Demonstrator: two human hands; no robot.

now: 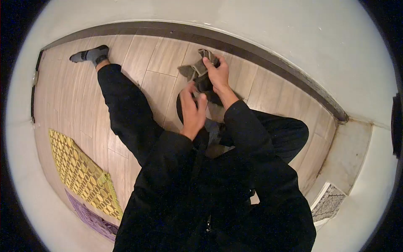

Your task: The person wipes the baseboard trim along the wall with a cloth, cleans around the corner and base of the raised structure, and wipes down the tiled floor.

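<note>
Near the wall, my right hand (218, 74) is closed on a dark grey-brown cloth (194, 70) with a light edging, its thumb on top of the fabric. Some of the cloth hangs out to the left, and a black part lies below it. My left hand (193, 110) is just below the cloth, with its thumb and fingers apart and slightly blurred; nothing shows between them. Whether its fingertips touch the fabric is unclear. A dark strap-like piece curves beside my left wrist, partly hidden by the hand.
My outstretched leg ends in a grey sock (91, 55) on the wood-look floor (161, 57); the other leg is bent. A yellow patterned mat (84, 176) and a purple mat (90, 216) lie at the lower left. A patterned panel (329, 204) stands at the lower right.
</note>
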